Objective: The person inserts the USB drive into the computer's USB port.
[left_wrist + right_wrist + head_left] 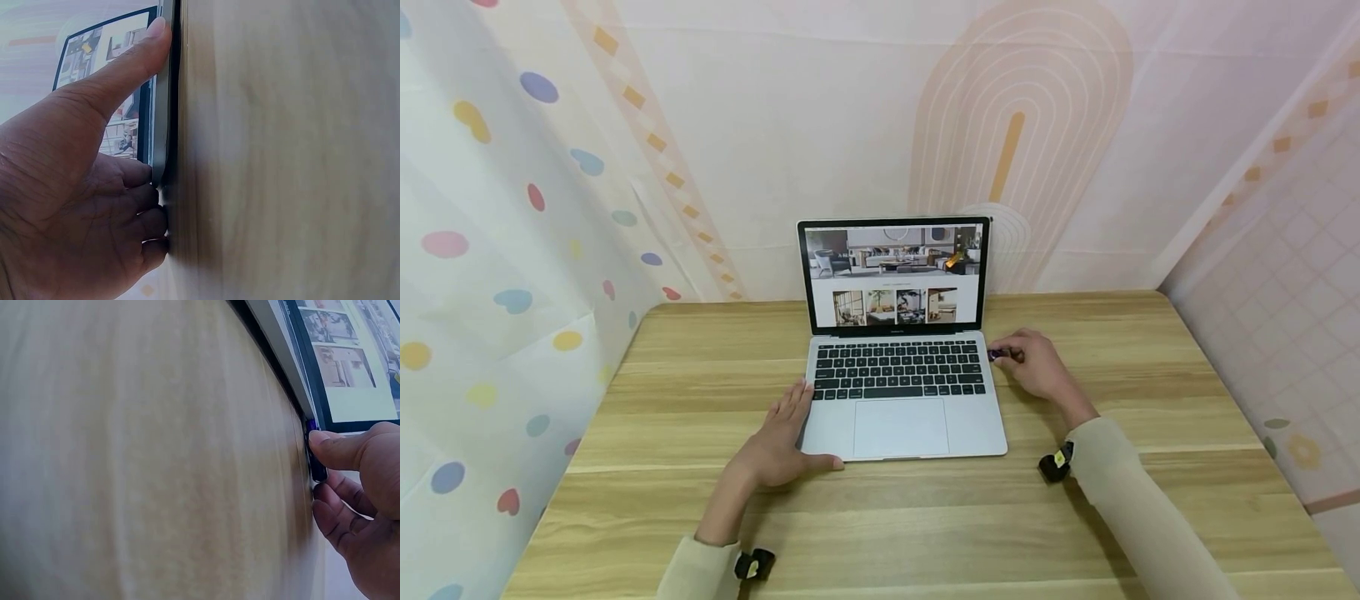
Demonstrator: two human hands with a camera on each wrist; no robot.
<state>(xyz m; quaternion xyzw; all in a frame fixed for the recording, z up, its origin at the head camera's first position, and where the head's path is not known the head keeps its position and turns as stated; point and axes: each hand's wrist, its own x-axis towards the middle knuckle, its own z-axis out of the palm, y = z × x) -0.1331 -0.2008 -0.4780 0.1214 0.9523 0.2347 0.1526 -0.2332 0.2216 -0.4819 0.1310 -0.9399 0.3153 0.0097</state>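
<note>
An open silver laptop [901,429] stands on the wooden table, its screen [897,275] lit with furniture pictures. At its right edge, my right hand [1036,365] pinches a small dark purple USB stick [316,453] between thumb and fingers. One end of the stick meets the laptop's side in the right wrist view; whether it sits in a port I cannot tell. My left hand [778,446] rests against the laptop's front left corner, fingers stretched along the left edge and thumb [134,65] on the front edge.
Wooden tabletop [700,367] extends on both sides of the laptop and in front of it. A patterned cloth [760,125] hangs behind the table and along both sides. Each wrist wears a small black camera, such as the right one [1055,467].
</note>
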